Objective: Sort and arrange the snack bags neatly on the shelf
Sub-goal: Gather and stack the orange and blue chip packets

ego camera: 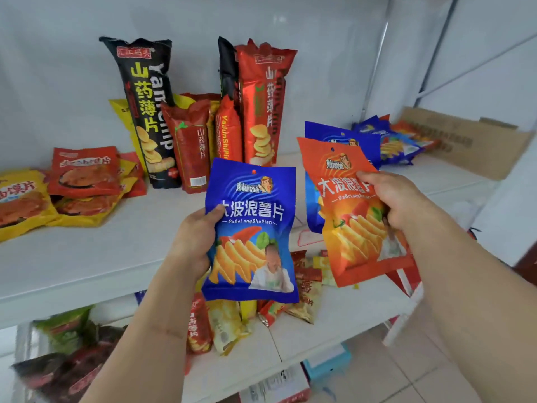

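Note:
My left hand point(194, 242) grips a blue chip bag point(252, 228) by its left edge, held upright in front of the white shelf point(116, 251). My right hand point(398, 199) holds an orange chip bag point(357, 216) of the same brand, with a second blue bag point(343, 138) stacked behind it. Both hands hover above the shelf's front edge. Tall yam-chip bags, one black point(145, 112) and one red point(264, 103), stand at the back wall. Between them stand shorter red bags point(191, 146).
Flat red and yellow packs point(84, 184) lie piled at the left of the shelf. More blue and orange bags point(395, 141) lie at the back right beside a cardboard box point(465, 144). The lower shelf point(334, 318) holds mixed snack packs point(302, 289).

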Demonstrator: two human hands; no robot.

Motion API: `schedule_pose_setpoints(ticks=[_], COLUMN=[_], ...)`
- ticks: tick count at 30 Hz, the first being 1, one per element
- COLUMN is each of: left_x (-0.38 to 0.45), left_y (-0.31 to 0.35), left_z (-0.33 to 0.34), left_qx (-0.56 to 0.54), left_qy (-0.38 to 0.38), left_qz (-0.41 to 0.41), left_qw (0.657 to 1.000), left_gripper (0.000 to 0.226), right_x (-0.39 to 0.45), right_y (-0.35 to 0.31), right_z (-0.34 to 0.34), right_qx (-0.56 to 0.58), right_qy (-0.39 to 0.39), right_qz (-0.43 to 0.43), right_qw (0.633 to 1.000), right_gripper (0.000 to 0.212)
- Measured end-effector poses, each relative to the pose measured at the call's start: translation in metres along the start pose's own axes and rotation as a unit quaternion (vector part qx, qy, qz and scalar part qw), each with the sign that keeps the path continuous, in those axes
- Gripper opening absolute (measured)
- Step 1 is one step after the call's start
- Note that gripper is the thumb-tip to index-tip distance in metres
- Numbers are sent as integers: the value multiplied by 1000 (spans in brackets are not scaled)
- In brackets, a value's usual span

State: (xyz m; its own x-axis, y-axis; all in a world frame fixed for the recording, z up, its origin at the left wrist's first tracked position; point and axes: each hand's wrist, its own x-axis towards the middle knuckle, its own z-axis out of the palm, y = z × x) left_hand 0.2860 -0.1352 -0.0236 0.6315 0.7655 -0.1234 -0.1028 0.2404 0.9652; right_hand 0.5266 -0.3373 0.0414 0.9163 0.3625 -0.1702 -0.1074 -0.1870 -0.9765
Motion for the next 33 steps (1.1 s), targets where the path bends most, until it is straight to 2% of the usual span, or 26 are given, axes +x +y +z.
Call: schedule_pose_setpoints(ticks=[8,16,25,29,33], left_x=[80,163,236,264,294], left_y=[-12,-1,-1,-5,-12], left_z=[106,202,323,384,436], left_qx=[-6,-1,18,-5,-24], left_qy=[-26,-29,27,72,100], left_qz=[-11,-8,21,3,-16], left_qw=[1000,1000,999,997,995], left_gripper=[19,16,23,24,28], right_x=[114,235,393,461,525], right_y=[-10,-30,-64,-87,-105], right_z=[-54,-107,-158,-183,-205], right_qx=[3,33,22,-1,-30], right_qy=[43,43,3,-22,-6], right_qz=[21,25,-6,-2,-34], right_qw=[999,998,1000,1000,999], right_gripper=[39,44,42,39,35])
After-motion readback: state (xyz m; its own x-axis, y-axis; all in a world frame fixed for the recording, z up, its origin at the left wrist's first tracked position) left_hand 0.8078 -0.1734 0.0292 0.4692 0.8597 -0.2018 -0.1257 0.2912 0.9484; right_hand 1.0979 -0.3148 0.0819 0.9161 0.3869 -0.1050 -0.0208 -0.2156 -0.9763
